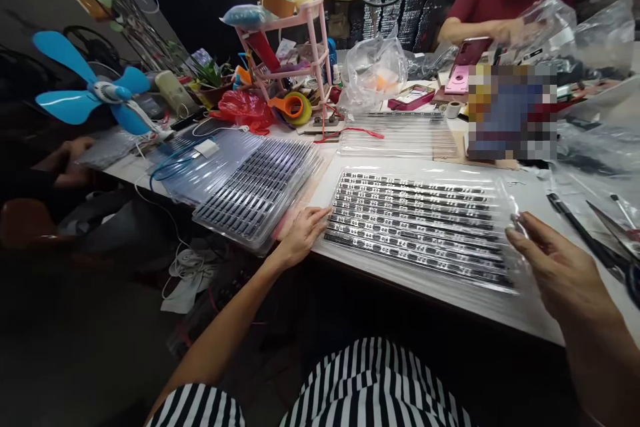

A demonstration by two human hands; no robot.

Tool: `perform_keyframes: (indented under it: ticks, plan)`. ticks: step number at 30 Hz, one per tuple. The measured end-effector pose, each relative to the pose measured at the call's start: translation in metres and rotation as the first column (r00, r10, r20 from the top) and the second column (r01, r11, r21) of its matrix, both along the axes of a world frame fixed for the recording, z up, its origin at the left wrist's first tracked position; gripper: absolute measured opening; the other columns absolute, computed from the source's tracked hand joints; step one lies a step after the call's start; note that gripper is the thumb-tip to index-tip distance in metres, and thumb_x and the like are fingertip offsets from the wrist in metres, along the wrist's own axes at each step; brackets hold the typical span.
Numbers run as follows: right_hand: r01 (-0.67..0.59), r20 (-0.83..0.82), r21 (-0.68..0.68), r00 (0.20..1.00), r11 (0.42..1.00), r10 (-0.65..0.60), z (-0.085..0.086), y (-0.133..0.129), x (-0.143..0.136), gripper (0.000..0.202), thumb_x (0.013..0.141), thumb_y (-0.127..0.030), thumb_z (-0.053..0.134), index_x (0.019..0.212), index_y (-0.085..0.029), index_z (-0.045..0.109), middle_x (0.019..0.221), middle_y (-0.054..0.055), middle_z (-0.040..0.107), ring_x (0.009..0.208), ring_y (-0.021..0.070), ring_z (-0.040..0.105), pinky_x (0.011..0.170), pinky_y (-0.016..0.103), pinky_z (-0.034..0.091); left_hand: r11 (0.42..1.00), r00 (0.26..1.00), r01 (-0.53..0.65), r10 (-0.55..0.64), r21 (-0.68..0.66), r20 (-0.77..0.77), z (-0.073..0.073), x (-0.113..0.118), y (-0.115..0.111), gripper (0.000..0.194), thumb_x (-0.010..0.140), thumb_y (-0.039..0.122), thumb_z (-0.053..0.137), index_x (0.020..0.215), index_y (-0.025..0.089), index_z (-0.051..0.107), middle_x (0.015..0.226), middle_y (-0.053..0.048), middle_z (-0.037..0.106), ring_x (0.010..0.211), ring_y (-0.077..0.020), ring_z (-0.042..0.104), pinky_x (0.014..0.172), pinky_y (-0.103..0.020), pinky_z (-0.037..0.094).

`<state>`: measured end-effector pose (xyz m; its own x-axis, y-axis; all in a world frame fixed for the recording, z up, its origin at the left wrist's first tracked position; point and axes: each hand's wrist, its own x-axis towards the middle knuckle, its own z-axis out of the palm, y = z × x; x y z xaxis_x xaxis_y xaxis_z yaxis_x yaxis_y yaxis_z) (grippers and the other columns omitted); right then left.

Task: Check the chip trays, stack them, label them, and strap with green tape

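Observation:
A clear plastic tray (506,267) lies in front of me, filled with rows of dark strips (415,220) that carry shiny marks. At its left edge is my left hand (304,235), its fingers together and closed on the rim. My right hand (555,260) pinches the right end of the tray between thumb and fingers. To the left, a stack of similar clear trays (255,240) holds dark strips (260,183) in rows. Another clear tray (395,137) lies behind the one in my hands.
Scissors (617,240) and a black-handled tool (575,223) lie at the right. A pink rack (320,40) with tape and a blue fan (100,90) stand at the left back. Across the table (325,180) a person (480,7) sits among plastic bags (375,70).

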<state>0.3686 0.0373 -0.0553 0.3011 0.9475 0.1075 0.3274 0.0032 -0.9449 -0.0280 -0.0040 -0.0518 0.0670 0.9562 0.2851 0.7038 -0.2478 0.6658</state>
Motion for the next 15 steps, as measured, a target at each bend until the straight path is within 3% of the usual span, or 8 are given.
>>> perform_keyframes:
  ticks: [2, 4, 6, 8, 11, 13, 15]
  plan:
    - [-0.065, -0.260, 0.038, 0.963, 0.997, 0.073, 0.009, -0.003, -0.003, 0.064, 0.065, -0.038, 0.075, 0.124, -0.023, 0.057, 0.113, 0.008, 0.064, 0.105, 0.0221, 0.061, 0.097, 0.032, 0.045, 0.994, 0.994, -0.090, 0.086, 0.062, 0.071, 0.000, 0.000, -0.008, 0.032, 0.092, 0.029, 0.044, 0.121, 0.021, 0.054, 0.111, -0.006, 0.059, 0.102, -0.0170, 0.056, 0.090, -0.033, 0.045]
    - [-0.186, -0.449, 0.046, 0.874, 0.981, 0.187, 0.019, -0.005, -0.007, 0.076, 0.065, -0.033, 0.077, 0.134, -0.024, 0.046, 0.099, 0.010, 0.068, 0.085, 0.0225, 0.068, 0.076, 0.030, 0.057, 0.968, 0.970, -0.213, 0.194, 0.130, 0.144, 0.000, 0.002, -0.021, 0.029, 0.094, 0.029, 0.037, 0.117, 0.019, 0.051, 0.106, -0.007, 0.058, 0.097, -0.0159, 0.057, 0.085, -0.031, 0.047]
    - [-0.274, -0.552, 0.050, 0.794, 0.961, 0.255, 0.027, -0.007, -0.012, 0.079, 0.070, -0.028, 0.073, 0.140, -0.024, 0.036, 0.088, 0.012, 0.069, 0.073, 0.0250, 0.069, 0.061, 0.031, 0.059, 0.933, 0.943, -0.305, 0.269, 0.188, 0.195, 0.000, 0.007, -0.035, 0.025, 0.095, 0.027, 0.035, 0.111, 0.018, 0.050, 0.098, -0.006, 0.056, 0.090, -0.0149, 0.057, 0.081, -0.030, 0.047]
    - [-0.250, -0.615, 0.069, 0.752, 0.966, 0.239, 0.031, -0.005, -0.016, 0.071, 0.075, -0.020, 0.066, 0.139, -0.022, 0.037, 0.086, 0.015, 0.070, 0.074, 0.0256, 0.069, 0.060, 0.031, 0.059, 0.917, 0.938, -0.325, 0.282, 0.229, 0.202, 0.001, 0.016, -0.048, 0.020, 0.095, 0.026, 0.036, 0.104, 0.018, 0.052, 0.091, -0.004, 0.056, 0.086, -0.0146, 0.057, 0.079, -0.030, 0.047]
    - [-0.148, -0.721, 0.084, 0.673, 0.985, 0.163, 0.031, 0.001, -0.015, 0.051, 0.079, -0.005, 0.051, 0.129, -0.017, 0.052, 0.089, 0.015, 0.069, 0.073, 0.0188, 0.069, 0.064, 0.023, 0.058, 0.946, 0.979, -0.198, 0.178, 0.255, 0.101, 0.003, 0.032, -0.060, 0.016, 0.091, 0.023, 0.045, 0.096, 0.019, 0.059, 0.092, -0.005, 0.060, 0.092, -0.0167, 0.057, 0.085, -0.032, 0.045]
    - [-0.043, -0.784, 0.038, 0.618, 0.998, 0.057, 0.029, 0.005, -0.009, 0.042, 0.082, -0.001, 0.042, 0.117, -0.014, 0.060, 0.094, 0.015, 0.068, 0.072, 0.0141, 0.068, 0.065, 0.018, 0.057, 0.966, 0.995, -0.040, 0.063, 0.256, -0.083, 0.004, 0.041, -0.061, 0.019, 0.089, 0.022, 0.048, 0.103, 0.019, 0.061, 0.102, -0.007, 0.062, 0.100, -0.0194, 0.056, 0.090, -0.036, 0.042]
    - [0.055, -0.813, -0.069, 0.576, 0.996, -0.088, 0.026, 0.006, 0.002, 0.037, 0.086, -0.003, 0.037, 0.106, -0.013, 0.066, 0.103, 0.014, 0.066, 0.081, 0.0135, 0.067, 0.067, 0.017, 0.058, 0.967, 0.960, 0.070, 0.002, 0.246, -0.281, 0.003, 0.047, -0.059, 0.024, 0.089, 0.021, 0.049, 0.111, 0.017, 0.059, 0.109, -0.010, 0.062, 0.105, -0.0217, 0.055, 0.091, -0.039, 0.040]
